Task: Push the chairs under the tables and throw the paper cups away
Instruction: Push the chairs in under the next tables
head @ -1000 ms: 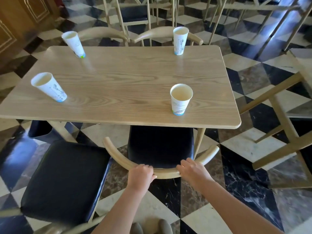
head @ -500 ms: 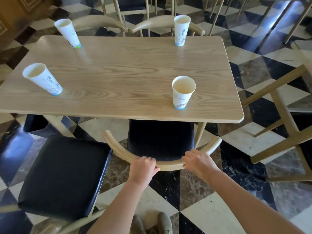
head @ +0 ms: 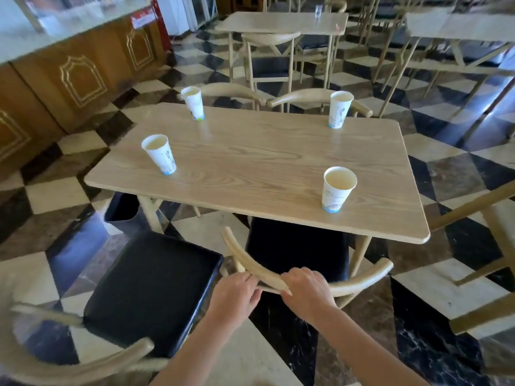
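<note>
- Scanning from the far left first: the wooden counter (head: 69, 79) runs along that wall, nothing to do with my job, it just narrows the aisle on that side.
- Next over, the left chair (head: 150, 285) sits well out from the table (head: 250, 162), its black seat fully in the open. I'd say that's the next one to shove in.
- Under the table's left edge there's a dark bin (head: 121, 206) on the floor. Looks like the spot for the cups, which would explain why it's parked so close, but I can't see inside it.
- Four paper cups stand upright on the tabletop: near-left cup (head: 159, 154), far-left cup (head: 193, 103), far-right cup (head: 340, 109) and near-right cup (head: 338, 189). One per seat, none touched yet.
- My left hand (head: 234, 298) is curled over the curved backrest of the right chair (head: 296, 246), fingers wrapped on the rail just left of its middle.
- My right hand (head: 308, 292) grips the same rail just beside it, thumb and fingers closed around the wood. Both hands near the centre so the push goes straight and the chair doesn't twist.
- That chair's seat is already partly under the tabletop, while the backrest ends stick out either side. My guess is it's nearly home.
- Two far chairs (head: 320, 97) already look tucked in behind the table.
- On the right, another table's wooden legs (head: 490, 218) stand close by, so I'd mind my elbow there.
</note>
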Available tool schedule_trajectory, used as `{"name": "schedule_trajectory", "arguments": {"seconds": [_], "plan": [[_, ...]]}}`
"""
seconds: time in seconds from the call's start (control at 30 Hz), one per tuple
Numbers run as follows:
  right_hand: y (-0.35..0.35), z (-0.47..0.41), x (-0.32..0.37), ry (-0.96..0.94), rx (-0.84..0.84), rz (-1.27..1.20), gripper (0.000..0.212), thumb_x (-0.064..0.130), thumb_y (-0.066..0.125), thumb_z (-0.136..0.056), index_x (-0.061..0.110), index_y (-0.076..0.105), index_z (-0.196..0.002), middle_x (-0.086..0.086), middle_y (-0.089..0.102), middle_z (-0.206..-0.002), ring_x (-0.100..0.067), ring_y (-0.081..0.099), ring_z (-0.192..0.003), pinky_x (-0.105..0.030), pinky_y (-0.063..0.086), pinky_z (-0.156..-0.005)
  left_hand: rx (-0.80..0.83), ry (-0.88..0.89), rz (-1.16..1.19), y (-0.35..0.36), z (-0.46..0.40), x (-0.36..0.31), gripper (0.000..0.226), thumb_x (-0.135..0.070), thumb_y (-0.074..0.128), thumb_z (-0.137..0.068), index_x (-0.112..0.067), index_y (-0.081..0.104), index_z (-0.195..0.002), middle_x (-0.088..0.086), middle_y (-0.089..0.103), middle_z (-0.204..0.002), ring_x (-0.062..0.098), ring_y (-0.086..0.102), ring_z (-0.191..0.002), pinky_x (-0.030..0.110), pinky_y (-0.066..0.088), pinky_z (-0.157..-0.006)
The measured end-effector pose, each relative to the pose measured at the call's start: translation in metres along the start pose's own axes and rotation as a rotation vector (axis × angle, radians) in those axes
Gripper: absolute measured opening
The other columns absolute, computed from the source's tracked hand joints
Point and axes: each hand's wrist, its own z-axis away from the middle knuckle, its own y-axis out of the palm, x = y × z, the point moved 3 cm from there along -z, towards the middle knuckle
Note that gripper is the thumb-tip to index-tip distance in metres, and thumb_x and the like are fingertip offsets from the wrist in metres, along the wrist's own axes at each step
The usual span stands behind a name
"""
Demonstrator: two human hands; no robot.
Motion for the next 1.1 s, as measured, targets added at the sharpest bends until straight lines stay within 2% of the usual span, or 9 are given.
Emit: {"name": "schedule_trajectory", "arguments": {"seconds": [0.1, 0.17, 0.3, 0.4, 0.53, 0.67, 0.83, 0.97, 1.1], "plan": [[-0.007, -0.006, 0.053, -0.036, -0.053, -0.039, 0.028, 0.035, 0.05, -0.088, 0.02, 0.06, -0.11, 0.0, 0.062, -0.105, -0.022, 0.054, -0.097, -0.036, 0.044, -0.085, -0.068, -0.062, -0.044, -0.03, 0.037, 0.024, 0.01, -0.027, 0.066, -0.077, -0.017, 0.065, -0.074, -0.004, 0.061, -0.062, 0.014, 0.056, -0.053, 0.028, 0.048, -0.049], [-0.008, -0.007, 0.088, -0.072, -0.069, -0.059, 0.029, 0.035, 0.049, -0.089, 0.02, 0.06, -0.11, -0.001, 0.062, -0.109, -0.023, 0.054, -0.102, -0.037, 0.044, -0.087, -0.092, -0.086, -0.089, -0.047, 0.065, 0.042, 0.012, -0.029, 0.063, -0.079, -0.017, 0.066, -0.078, -0.004, 0.062, -0.066, 0.013, 0.057, -0.057, 0.028, 0.049, -0.053], [-0.002, -0.003, 0.161, -0.137, -0.075, -0.041, 0.033, 0.035, 0.046, -0.091, 0.019, 0.055, -0.119, -0.001, 0.06, -0.116, -0.022, 0.051, -0.108, -0.036, 0.042, -0.09, -0.116, -0.128, -0.125, -0.074, 0.124, 0.084, 0.016, -0.027, 0.07, -0.074, -0.017, 0.068, -0.086, -0.004, 0.066, -0.074, 0.013, 0.062, -0.064, 0.028, 0.051, -0.061], [0.01, 0.003, 0.218, -0.155, -0.078, -0.031, 0.033, 0.036, 0.045, -0.092, 0.02, 0.053, -0.121, 0.0, 0.058, -0.119, -0.021, 0.049, -0.111, -0.034, 0.04, -0.092, -0.116, -0.148, -0.142, -0.083, 0.174, 0.122, 0.023, -0.033, 0.062, -0.077, -0.017, 0.067, -0.092, -0.005, 0.068, -0.08, 0.012, 0.064, -0.071, 0.027, 0.052, -0.067], [0.034, 0.012, 0.295, -0.125, -0.035, -0.041, 0.042, 0.038, 0.043, -0.093, 0.022, 0.044, -0.132, 0.001, 0.052, -0.128, -0.02, 0.044, -0.118, -0.033, 0.037, -0.098, -0.075, -0.176, -0.144, -0.095, 0.243, 0.172, 0.039, -0.035, 0.074, -0.069, -0.017, 0.066, -0.103, -0.004, 0.069, -0.092, 0.013, 0.065, -0.083, 0.031, 0.053, -0.076], [0.049, 0.021, 0.358, -0.102, 0.003, -0.038, 0.043, 0.036, 0.042, -0.094, 0.023, 0.041, -0.135, 0.002, 0.05, -0.131, -0.018, 0.044, -0.119, -0.032, 0.036, -0.1, -0.049, -0.194, -0.151, -0.114, 0.293, 0.216, 0.045, -0.035, 0.077, -0.066, -0.017, 0.066, -0.106, -0.004, 0.069, -0.096, 0.013, 0.065, -0.087, 0.033, 0.052, -0.079], [0.051, 0.012, 0.403, -0.1, 0.024, -0.021, 0.045, 0.034, 0.041, -0.093, 0.021, 0.041, -0.135, 0.001, 0.05, -0.13, -0.02, 0.043, -0.119, -0.034, 0.035, -0.101, -0.019, -0.182, -0.161, -0.125, 0.314, 0.264, 0.046, -0.033, 0.073, -0.07, -0.016, 0.062, -0.112, 0.0, 0.067, -0.103, 0.018, 0.063, -0.094, 0.039, 0.051, -0.085], [0.061, -0.012, 0.419, -0.089, 0.019, -0.022, 0.044, 0.039, 0.041, -0.093, 0.021, 0.042, -0.134, 0.001, 0.051, -0.129, -0.02, 0.044, -0.117, -0.034, 0.037, -0.099, 0.028, -0.178, -0.18, -0.123, 0.308, 0.293, 0.049, -0.036, 0.057, -0.084, -0.015, 0.05, -0.128, 0.003, 0.058, -0.122, 0.021, 0.052, -0.113, 0.04, 0.036, -0.101], [0.085, -0.034, 0.433, -0.114, 0.098, 0.001, 0.046, 0.038, 0.042, -0.092, 0.021, 0.04, -0.135, -0.001, 0.049, -0.131, -0.021, 0.043, -0.118, -0.035, 0.036, -0.099, 0.092, -0.178, -0.193, -0.113, 0.305, 0.32, 0.051, -0.038, 0.052, -0.086, -0.015, 0.045, -0.131, 0.004, 0.052, -0.128, 0.022, 0.046, -0.118, 0.041, 0.03, -0.105]]}}
